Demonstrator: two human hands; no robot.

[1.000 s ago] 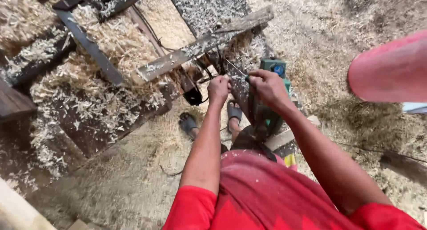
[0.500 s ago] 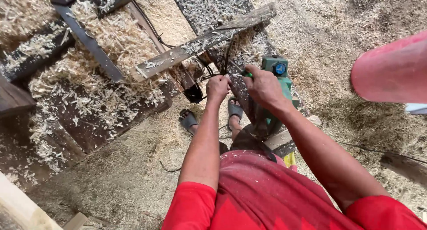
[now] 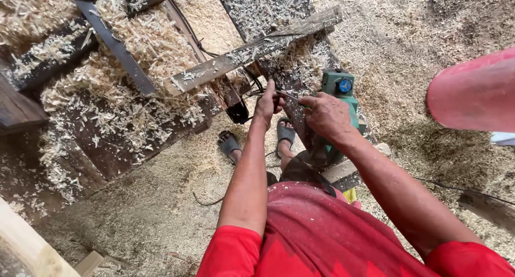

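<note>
left hand [image 3: 266, 102]: fingers pinched shut on thin dark metal tool or rod [image 3: 288, 95], just left of machine top
right hand [image 3: 325, 115]: curled over top of green electric planer with blue round knob [image 3: 340, 113], fingertips meeting same thin tool; grip on planer body itself cannot tell
work in hand: looks like adjusting or tightening at planer, both hands at 1 spot
planer place: standing on floor between knees, base against pale wood block [image 3: 343, 172], just right of sandalled feet [image 3: 256, 139]
done so far: judged much planing done, thick pale wood shavings [image 3: 147, 52] heaped over dark planks [image 3: 115, 148] and floor
left: cannot tell how far adjustment has got; contact point small and partly hidden by fingers
long weathered grey board [image 3: 252, 52]: lying slantwise across dark planks, just above hands, dusted with chips
black power cable [image 3: 196, 38]: running down along planks toward dark fitting [image 3: 237, 112] beside left hand
in the way: cable and slant board crowding space near hands; shavings hiding floor and plank edges
red shirt [image 3: 316, 234]: lower frame, dusted with sawdust
pink-red rounded object [image 3: 475, 94]: right edge, near camera, blurred, kind cannot tell
pale timber piece [image 3: 29, 245]: lower left corner, well apart from hands
</note>
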